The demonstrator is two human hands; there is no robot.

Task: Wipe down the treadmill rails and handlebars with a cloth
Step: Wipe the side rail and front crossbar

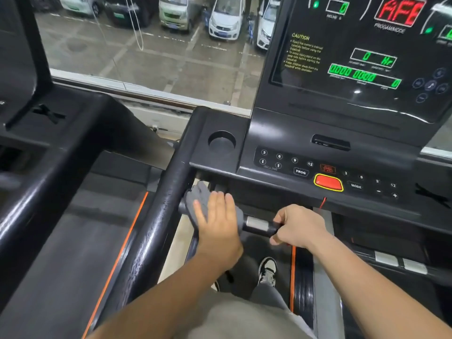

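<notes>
**Wiping the front handlebar, left end**

From my remote seat I judge the step in hand to be the front handlebar (270, 230), worked at its left end where it meets the side rail (159, 223).

The cloth (197, 200), grey and bunched, lies over that end of the bar, at about eight o'clock from the red stop button (328, 182) and six o'clock from the cup holder (221, 141). My left hand (217, 223) lies flat on top of it, fingers fairly straight and spread, pressing the cloth down on the bar rather than clutching it. At three o'clock from that hand, my right hand (298, 227) is wrapped around the bare bar, fingers curled under and thumb over. Between the two hands a silver sensor plate (259, 224) shows uncovered.

The next move, as I read it, calls for sliding the cloth toward three o'clock across the sensor plate, and the right hand would have to let go or shift along to clear the way. The long side rail running down toward seven o'clock looks glossy; I cannot tell whether it has been wiped. The console (276, 133) at twelve o'clock is lit, so I would steer clear of its keys.
</notes>
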